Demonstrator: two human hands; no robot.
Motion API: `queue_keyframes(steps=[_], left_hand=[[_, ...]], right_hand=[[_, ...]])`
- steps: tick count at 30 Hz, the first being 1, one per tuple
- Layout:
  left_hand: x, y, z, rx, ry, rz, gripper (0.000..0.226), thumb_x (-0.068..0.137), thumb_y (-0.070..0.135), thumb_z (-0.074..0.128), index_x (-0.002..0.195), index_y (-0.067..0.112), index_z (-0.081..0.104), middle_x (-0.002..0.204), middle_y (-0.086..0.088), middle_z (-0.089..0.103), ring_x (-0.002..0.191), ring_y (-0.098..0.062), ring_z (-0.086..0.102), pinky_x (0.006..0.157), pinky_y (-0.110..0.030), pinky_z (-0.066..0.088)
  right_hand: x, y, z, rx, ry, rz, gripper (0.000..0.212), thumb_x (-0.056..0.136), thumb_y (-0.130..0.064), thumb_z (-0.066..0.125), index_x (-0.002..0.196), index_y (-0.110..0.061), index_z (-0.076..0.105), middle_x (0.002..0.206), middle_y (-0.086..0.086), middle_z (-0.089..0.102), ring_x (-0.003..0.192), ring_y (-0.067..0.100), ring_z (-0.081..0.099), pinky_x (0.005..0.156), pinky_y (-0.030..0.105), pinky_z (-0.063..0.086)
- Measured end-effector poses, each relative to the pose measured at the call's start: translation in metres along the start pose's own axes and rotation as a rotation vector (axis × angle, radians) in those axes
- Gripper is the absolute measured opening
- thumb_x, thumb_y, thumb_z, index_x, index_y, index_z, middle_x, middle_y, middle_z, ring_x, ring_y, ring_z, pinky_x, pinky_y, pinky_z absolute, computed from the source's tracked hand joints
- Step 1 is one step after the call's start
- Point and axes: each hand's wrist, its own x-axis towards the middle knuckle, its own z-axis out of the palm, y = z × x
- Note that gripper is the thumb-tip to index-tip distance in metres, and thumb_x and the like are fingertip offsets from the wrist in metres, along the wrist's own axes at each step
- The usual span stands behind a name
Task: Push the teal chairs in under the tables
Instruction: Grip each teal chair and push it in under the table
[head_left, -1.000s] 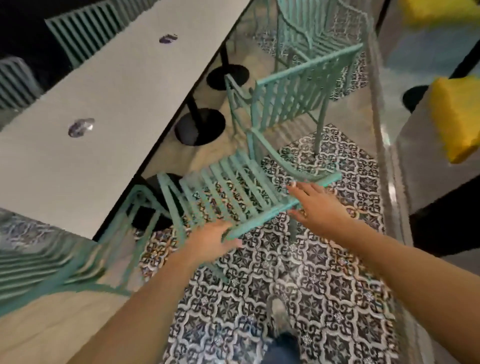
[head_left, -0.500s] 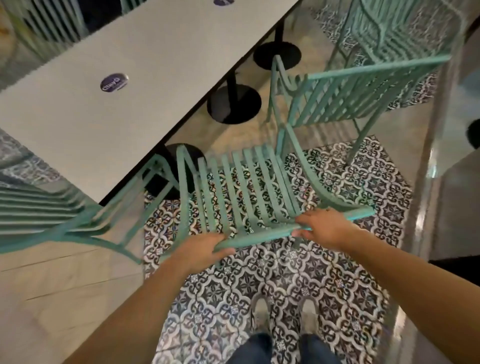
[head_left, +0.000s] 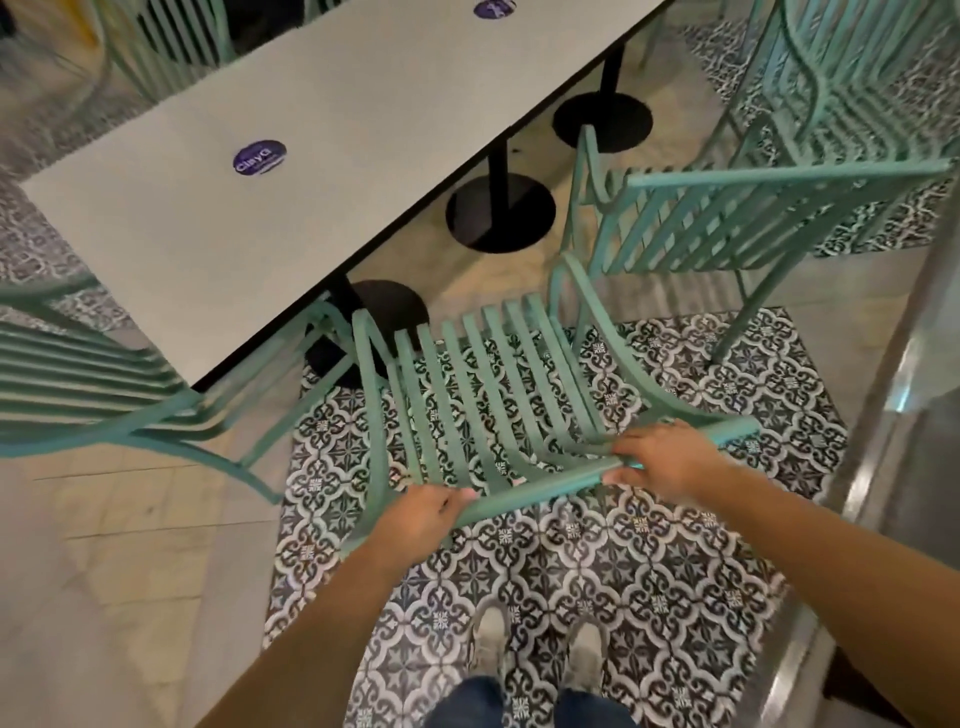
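Note:
A teal slatted metal chair (head_left: 483, 384) stands in front of me, its seat facing the long white table (head_left: 291, 171). My left hand (head_left: 421, 519) grips the left end of its top back rail. My right hand (head_left: 660, 462) grips the same rail farther right, fingers curled over it. The chair's front reaches the table's near edge, beside a black round table base (head_left: 389, 312). A second teal chair (head_left: 753, 218) stands out from the table at the right, and a third (head_left: 88, 384) at the left.
More teal chairs stand at the far right (head_left: 852, 78) and behind the table (head_left: 171, 47). Black pedestal bases (head_left: 501, 213) line up under the table. A glass partition with a metal base (head_left: 893, 415) runs along the right. My shoes (head_left: 535, 654) stand on patterned tiles.
My right hand has closed round the back rail, which it only reached for a second ago. The view has tipped down and come closer to the table and chair.

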Motion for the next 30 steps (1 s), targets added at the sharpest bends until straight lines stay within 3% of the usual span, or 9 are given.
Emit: queue_keyframes(steps=[4,8,11,15,19,22,25,28,30], left_hand=[[0.009,0.026,0.015,-0.027,0.023,-0.086,0.059,0.099,0.057,0.027,0.109,0.014,0.066,0.085,-0.007,0.066,0.056,-0.011,0.050,0.065,-0.034,0.053],[0.014,0.056,0.026,-0.050,0.044,-0.153,0.055,0.100,0.057,0.026,0.115,0.019,0.063,0.087,-0.003,0.065,0.060,-0.009,0.054,0.061,-0.026,0.050],[0.022,0.076,0.031,-0.077,0.061,-0.177,0.052,0.101,0.056,0.025,0.117,0.021,0.060,0.087,0.000,0.063,0.064,-0.009,0.058,0.061,-0.025,0.053],[0.035,0.102,0.036,-0.197,0.044,-0.215,0.043,0.102,0.049,0.030,0.115,0.019,0.059,0.085,-0.002,0.062,0.060,-0.012,0.057,0.050,-0.021,0.046],[0.043,0.107,0.035,-0.408,0.172,-0.273,0.036,0.101,0.045,0.038,0.111,0.020,0.061,0.086,-0.001,0.062,0.066,-0.015,0.059,0.057,-0.026,0.050],[0.038,0.088,0.027,-0.531,0.350,-0.500,0.029,0.101,0.040,0.042,0.110,0.018,0.058,0.089,0.002,0.060,0.066,-0.009,0.053,0.057,-0.020,0.047],[0.021,0.057,0.027,-0.741,0.445,-0.821,0.033,0.101,0.030,0.049,0.119,0.004,0.055,0.103,-0.010,0.061,0.075,-0.017,0.055,0.068,-0.033,0.046],[0.004,0.034,0.034,-1.155,0.387,-1.064,0.041,0.096,0.032,0.055,0.125,0.004,0.049,0.119,-0.022,0.057,0.101,-0.039,0.061,0.076,-0.047,0.053],[-0.002,0.032,0.040,-1.509,0.306,-1.113,0.039,0.096,0.031,0.057,0.121,0.003,0.046,0.111,-0.027,0.058,0.089,-0.042,0.065,0.062,-0.050,0.058]], right_hand=[[0.002,0.030,-0.012,-0.066,-0.012,-0.020,0.060,0.084,-0.071,0.029,0.130,-0.037,0.051,0.124,-0.015,0.058,0.120,0.011,0.050,0.108,0.041,0.030],[0.005,0.056,-0.026,-0.091,-0.020,-0.032,0.063,0.083,-0.070,0.028,0.134,-0.039,0.047,0.133,-0.014,0.054,0.129,0.013,0.042,0.110,0.043,0.025],[0.014,0.078,-0.033,-0.107,0.003,-0.048,0.056,0.085,-0.068,0.034,0.130,-0.040,0.050,0.132,-0.015,0.055,0.133,0.013,0.040,0.116,0.052,0.008],[0.026,0.106,-0.037,-0.150,0.134,-0.006,0.080,0.070,-0.080,0.017,0.128,-0.038,0.053,0.130,-0.014,0.054,0.133,0.015,0.040,0.115,0.058,-0.004],[0.035,0.133,-0.029,0.027,0.310,0.198,0.090,0.069,-0.084,0.037,0.138,-0.027,0.044,0.150,0.003,0.034,0.143,0.024,0.022,0.118,0.053,0.004],[0.034,0.141,-0.022,0.471,0.526,0.373,0.104,0.070,-0.078,0.056,0.149,-0.017,0.024,0.157,0.009,0.019,0.144,0.030,0.018,0.115,0.048,0.015],[0.045,0.141,-0.028,1.437,0.679,0.660,0.111,0.069,-0.065,0.068,0.152,-0.013,0.015,0.152,0.014,0.032,0.136,0.032,0.036,0.113,0.047,0.031],[0.062,0.150,-0.036,1.931,0.593,0.764,0.076,0.085,-0.043,0.068,0.144,-0.013,0.031,0.138,0.014,0.049,0.119,0.029,0.054,0.094,0.044,0.050],[0.075,0.155,-0.038,2.027,0.546,0.770,0.053,0.090,-0.032,0.064,0.134,-0.009,0.044,0.129,0.012,0.055,0.110,0.027,0.058,0.086,0.043,0.054]])
